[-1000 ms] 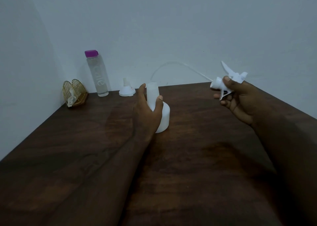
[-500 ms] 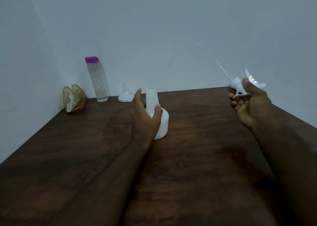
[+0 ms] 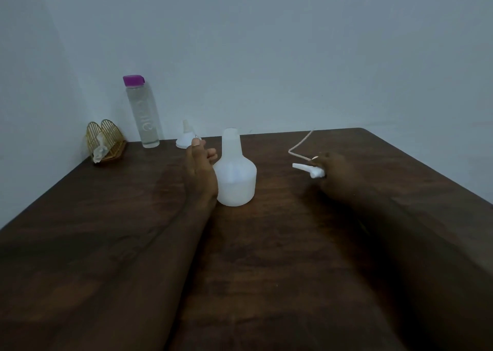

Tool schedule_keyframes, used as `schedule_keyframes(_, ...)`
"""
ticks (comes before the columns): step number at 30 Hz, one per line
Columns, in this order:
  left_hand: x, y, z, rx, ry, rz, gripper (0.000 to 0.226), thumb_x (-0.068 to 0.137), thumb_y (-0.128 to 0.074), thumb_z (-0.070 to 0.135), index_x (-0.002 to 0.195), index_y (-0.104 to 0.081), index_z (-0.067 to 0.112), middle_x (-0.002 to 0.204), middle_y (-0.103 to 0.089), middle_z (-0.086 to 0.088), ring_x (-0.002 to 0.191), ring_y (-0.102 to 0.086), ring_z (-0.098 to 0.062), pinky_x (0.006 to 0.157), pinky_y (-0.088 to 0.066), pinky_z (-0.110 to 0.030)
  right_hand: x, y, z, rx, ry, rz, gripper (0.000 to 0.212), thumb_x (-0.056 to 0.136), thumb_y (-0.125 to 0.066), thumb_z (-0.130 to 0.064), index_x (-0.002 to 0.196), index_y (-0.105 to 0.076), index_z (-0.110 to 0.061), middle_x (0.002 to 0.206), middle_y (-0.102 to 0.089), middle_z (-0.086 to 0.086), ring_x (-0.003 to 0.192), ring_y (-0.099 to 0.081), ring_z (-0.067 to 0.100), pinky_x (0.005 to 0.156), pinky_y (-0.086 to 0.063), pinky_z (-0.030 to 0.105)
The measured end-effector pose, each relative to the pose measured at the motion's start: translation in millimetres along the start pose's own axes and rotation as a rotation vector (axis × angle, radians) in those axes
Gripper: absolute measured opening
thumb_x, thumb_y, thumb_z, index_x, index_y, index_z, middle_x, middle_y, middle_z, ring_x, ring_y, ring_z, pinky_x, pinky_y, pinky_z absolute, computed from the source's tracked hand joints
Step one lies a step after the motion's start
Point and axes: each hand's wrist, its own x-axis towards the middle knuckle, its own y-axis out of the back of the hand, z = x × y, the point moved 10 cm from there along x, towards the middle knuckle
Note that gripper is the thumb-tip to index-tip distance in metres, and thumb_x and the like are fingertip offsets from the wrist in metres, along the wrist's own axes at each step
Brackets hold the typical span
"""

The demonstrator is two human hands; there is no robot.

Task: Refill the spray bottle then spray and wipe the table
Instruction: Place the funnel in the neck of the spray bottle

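Spray bottle open on the table, its trigger head held off to the right.

We see the capless spray bottle upright on the dark wooden table — our left hand lies against its left side, fingers loose and uncurled, gripping nothing. Our right hand is closed round the spray head, low at the tabletop, its thin dip tube curling upward. A water bottle and funnel stand near the wall.

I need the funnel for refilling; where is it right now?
In the head view, the white funnel sits upside down at the table's far edge, between the purple-capped water bottle and the open spray bottle.
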Motion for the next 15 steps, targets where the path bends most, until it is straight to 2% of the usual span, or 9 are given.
schedule_keyframes(3, 2.4, 4.6, -6.8, -0.048, 0.082, 0.014, 0.049, 0.102, -0.028, 0.052, 0.107, -0.061, 0.016, 0.102, -0.068, -0.008, 0.095, -0.067, -0.021, 0.092, -0.054, -0.045, -0.7, -17.1, 3.4, -0.075, -0.066, -0.198, 0.04, 0.079, -0.079, -0.02, 0.113, -0.07, -0.003, 0.115, -0.065, 0.012, 0.111, -0.057, 0.028, 0.088, -0.04, 0.03)
schedule_keyframes(5, 4.1, 8.5, -8.4, -0.033, 0.094, 0.02, 0.049, 0.102, -0.028, 0.053, 0.101, -0.062, 0.019, 0.099, -0.069, -0.007, 0.091, -0.068, -0.021, 0.086, -0.055, -0.041, -3.6, -22.1, 10.3, -0.073, -0.143, -0.273, 0.044, 0.078, -0.079, -0.021, 0.12, -0.068, -0.008, 0.124, -0.062, 0.009, 0.116, -0.054, 0.024, 0.095, -0.042, 0.03)
schedule_keyframes(7, 4.4, 11.2, -8.7, -0.012, 0.097, 0.015, 0.048, 0.101, -0.028, 0.054, 0.098, -0.062, 0.021, 0.097, -0.069, -0.004, 0.091, -0.068, -0.021, 0.08, -0.055, -0.038, -4.0, -16.5, 10.1, 0.001, -0.2, -0.246, 0.044, 0.076, -0.078, -0.011, 0.118, -0.067, -0.006, 0.125, -0.062, 0.008, 0.112, -0.057, 0.025, 0.095, -0.047, 0.036)
schedule_keyframes(9, 4.5, 11.3, -8.9, 0.003, 0.1, 0.008, 0.047, 0.101, -0.028, 0.055, 0.095, -0.061, 0.022, 0.097, -0.069, -0.004, 0.093, -0.068, -0.023, 0.081, -0.056, -0.04, -3.3, -3.3, -3.3, 0.164, -0.204, -0.105, 0.042, 0.082, -0.069, -0.006, 0.123, -0.065, -0.009, 0.125, -0.063, 0.009, 0.107, -0.062, 0.026, 0.093, -0.049, 0.034)
schedule_keyframes(11, 3.1, 13.9, -5.2, 0.056, 0.066, 0.027, 0.048, 0.1, -0.027, 0.056, 0.09, -0.061, 0.023, 0.093, -0.068, -0.005, 0.092, -0.067, -0.024, 0.087, -0.054, -0.047, -3.1, 4.1, -37.0, 0.341, -0.126, -0.016, 0.047, 0.089, -0.067, -0.02, 0.135, -0.057, -0.016, 0.13, -0.061, 0.005, 0.112, -0.061, 0.02, 0.098, -0.047, 0.031)
schedule_keyframes(13, 1.1, 17.7, 1.5, 0.162, 0.007, 0.064, 0.05, 0.098, -0.027, 0.058, 0.082, -0.061, 0.025, 0.085, -0.068, -0.002, 0.087, -0.067, -0.023, 0.088, -0.053, -0.049, -0.7, -5.6, -71.2, 0.457, -0.084, -0.101, 0.063, 0.087, -0.07, -0.039, 0.143, -0.047, -0.021, 0.137, -0.056, -0.002, 0.114, -0.058, 0.011, 0.101, -0.047, 0.033)
schedule_keyframes(15, -2.2, 20.7, 7.7, 0.243, -0.032, 0.086, 0.053, 0.096, -0.026, 0.06, 0.074, -0.061, 0.027, 0.075, -0.067, 0.003, 0.081, -0.066, -0.02, 0.085, -0.053, -0.047, 4.0, -14.8, -95.8, 0.47, -0.086, -0.175, 0.069, 0.084, -0.07, -0.049, 0.143, -0.045, -0.022, 0.138, -0.054, -0.006, 0.11, -0.059, 0.007, 0.096, -0.05, 0.032)
